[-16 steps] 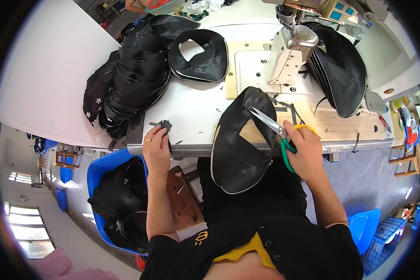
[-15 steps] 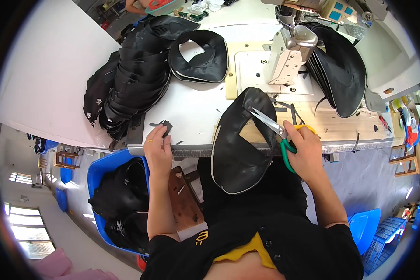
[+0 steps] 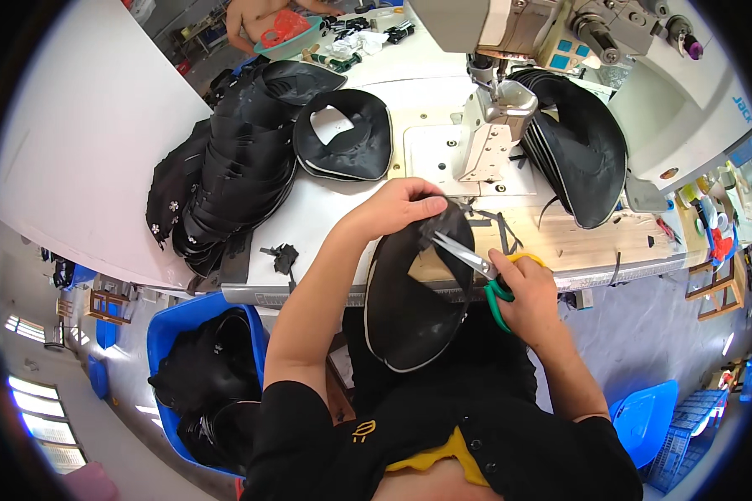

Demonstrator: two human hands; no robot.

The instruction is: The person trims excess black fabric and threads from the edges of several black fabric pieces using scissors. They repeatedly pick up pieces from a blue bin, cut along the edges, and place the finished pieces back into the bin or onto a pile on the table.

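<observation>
A black leather shoe upper (image 3: 411,321), curved round an opening and edged with a pale line, hangs over the table's front edge towards my lap. My left hand (image 3: 399,206) is closed on its far end, thumb on top and the other fingers partly hidden. In my right hand (image 3: 524,292) are scissors (image 3: 466,256) with one green and one yellow handle loop. Their blades lie slightly apart over the upper, tips near its far end, close to my left fingers. A small heap of black scraps (image 3: 284,257) lies to the left of my left forearm.
A sewing machine (image 3: 497,125) stands beyond my hands. Stacked black uppers lie left (image 3: 246,159) and right (image 3: 589,154), with another upper (image 3: 342,138) between. Black strips (image 3: 505,230) litter the table. A blue bin (image 3: 160,334) stands lower left. A person (image 3: 263,21) is at the far side.
My left hand has left the scraps and moved right and away onto the upper's far end. The scissors stay over the upper in my right hand. The whole view has shifted somewhat.
</observation>
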